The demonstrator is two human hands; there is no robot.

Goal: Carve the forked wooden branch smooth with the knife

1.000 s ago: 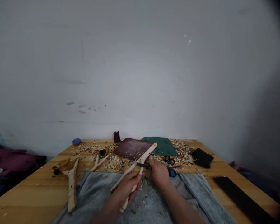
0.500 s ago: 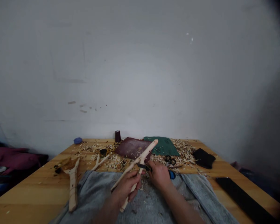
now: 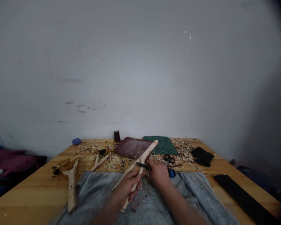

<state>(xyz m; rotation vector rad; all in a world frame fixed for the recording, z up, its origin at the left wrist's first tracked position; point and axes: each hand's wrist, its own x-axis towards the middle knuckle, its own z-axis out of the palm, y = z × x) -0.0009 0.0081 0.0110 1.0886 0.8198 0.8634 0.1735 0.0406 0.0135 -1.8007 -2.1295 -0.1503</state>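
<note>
Pale grey wall (image 3: 140, 78) rises behind a wooden tabletop (image 3: 35, 195). Fingers of the left hand (image 3: 126, 188) are wrapped around one limb of a peeled forked stick (image 3: 148, 152), which slants up and away above a grey cloth (image 3: 100, 187). Fingers of the right hand (image 3: 159, 175) are curled around a knife (image 3: 141, 165), its dark blade crossing the held limb just below the fork; how deep it bites cannot be told. Just beyond lie scissors (image 3: 170, 159), a maroon sheet (image 3: 128, 147) and a green sheet (image 3: 164, 145), with wood shavings (image 3: 185, 150) strewn around. To the left rest a small forked stick (image 3: 102, 161) and a thicker forked piece (image 3: 71, 189). Farther back, a dark spool (image 3: 117, 136) stands upright near the wall. On the right lie a black pouch-like item (image 3: 202, 156) and, nearer, a long dark flat object (image 3: 240, 195).
</note>
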